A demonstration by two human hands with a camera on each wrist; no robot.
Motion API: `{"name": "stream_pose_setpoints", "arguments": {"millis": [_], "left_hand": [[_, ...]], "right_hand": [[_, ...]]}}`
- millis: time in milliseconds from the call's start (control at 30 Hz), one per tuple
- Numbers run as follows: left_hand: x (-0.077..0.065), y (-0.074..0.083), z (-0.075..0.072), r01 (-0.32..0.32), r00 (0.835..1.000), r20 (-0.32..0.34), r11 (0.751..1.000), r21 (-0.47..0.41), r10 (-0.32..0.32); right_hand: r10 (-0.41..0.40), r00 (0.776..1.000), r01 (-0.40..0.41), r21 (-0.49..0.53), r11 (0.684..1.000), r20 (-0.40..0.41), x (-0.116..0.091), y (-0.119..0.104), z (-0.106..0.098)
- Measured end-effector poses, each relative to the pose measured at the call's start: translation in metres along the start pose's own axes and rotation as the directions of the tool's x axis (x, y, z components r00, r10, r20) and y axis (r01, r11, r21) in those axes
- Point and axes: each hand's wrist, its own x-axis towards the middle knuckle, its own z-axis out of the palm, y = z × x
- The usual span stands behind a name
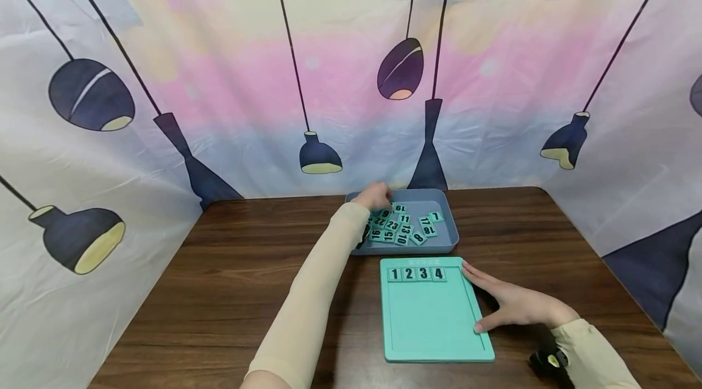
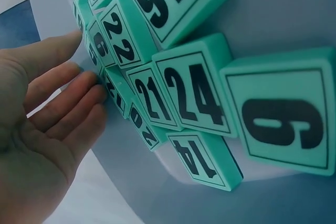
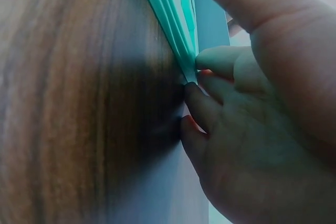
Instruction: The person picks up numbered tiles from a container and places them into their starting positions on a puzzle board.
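My left hand (image 1: 375,196) reaches over the far left part of a grey-blue tray (image 1: 451,236). In the left wrist view its loosely bent fingers (image 2: 73,95) are at the edge of a pile of green number tiles, among them a 24 tile (image 2: 193,90) and a 22 tile (image 2: 119,38); no tile shows in its grasp. Nearer to me lies a green number board (image 1: 430,322), with tiles 1, 2, 3 and 4 in a row along its top. My right hand (image 1: 521,303), fingers and thumb spread, rests against the board's right edge.
All of this is on a dark wooden table (image 1: 230,291). A fabric backdrop (image 1: 351,72) printed with hanging lamps stands behind the table's far edge. The tray sits close to that edge, just beyond the board.
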Motion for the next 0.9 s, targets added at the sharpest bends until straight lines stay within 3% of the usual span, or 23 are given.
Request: {"name": "stream_pose_setpoints", "arguments": {"millis": [400, 633, 900], "left_hand": [[0.006, 0.004, 0.002, -0.026, 0.997, 0.072, 0.995, 0.093, 0.02], [0.0, 0.008, -0.001, -0.039, 0.992, 0.127, 0.994, 0.106, 0.025], [-0.003, 0.009, 0.0, -0.065, 0.989, 0.145, 0.985, 0.16, 0.042]], "right_hand": [[0.055, 0.998, -0.056, -0.027, 0.998, -0.024, 0.0, -0.006, -0.001], [0.047, 0.999, -0.049, -0.06, 0.997, -0.026, -0.001, -0.01, -0.003], [0.054, 0.998, -0.056, -0.096, 0.994, -0.031, -0.005, -0.015, -0.001]]}}
